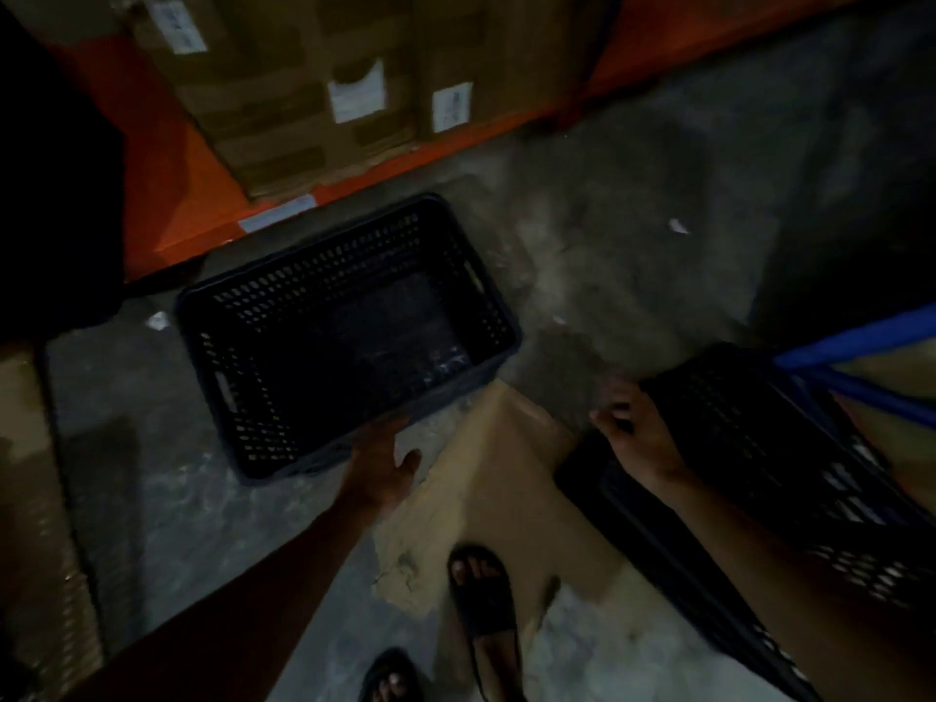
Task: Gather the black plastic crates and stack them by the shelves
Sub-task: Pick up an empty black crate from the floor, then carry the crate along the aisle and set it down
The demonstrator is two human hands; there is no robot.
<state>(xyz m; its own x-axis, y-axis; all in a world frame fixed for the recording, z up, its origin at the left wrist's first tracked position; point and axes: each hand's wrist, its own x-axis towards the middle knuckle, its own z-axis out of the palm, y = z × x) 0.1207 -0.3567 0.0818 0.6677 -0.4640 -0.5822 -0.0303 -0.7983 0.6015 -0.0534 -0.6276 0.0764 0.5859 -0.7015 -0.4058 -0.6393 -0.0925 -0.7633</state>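
Shelving with orange beams and taped cartons runs along the far side of the dim concrete floor, and that is where the stack should end up. No stack shows yet, so I judge the job barely begun. One black crate sits upright and empty just in front of the orange beam; a second crate lies apart to the right, beside a blue frame, on the far side of a flattened cardboard sheet. The left hand grasps the near rim of the first crate, fingers curled under its edge. The right hand rests on the second crate's rim; in this gloom I cannot tell whether it grips. Both still need nesting together.
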